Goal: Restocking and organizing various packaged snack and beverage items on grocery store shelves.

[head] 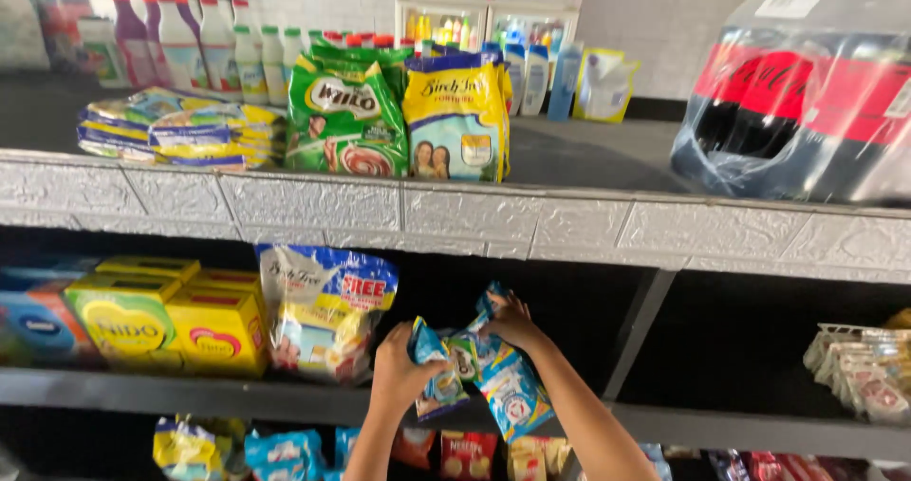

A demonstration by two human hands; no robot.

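Note:
Both my hands reach into the middle shelf (285,400) of a shop rack. My left hand (397,367) grips a small blue sachet pack (435,377) from the left side. My right hand (515,320) rests on top of a larger blue and white sachet pack (508,386) that leans at a tilt beside the first one. The two packs touch each other. Just left of my left hand stands a big clear-and-blue powder bag (323,310).
Yellow boxes (180,315) fill the shelf's left. On the grey top counter (474,211) stand a green bag (343,111), a yellow and blue bag (457,116), flat packets (180,125) and a wrapped pack of dark bottles (807,101). Sachets (859,367) lie right; more packs sit below.

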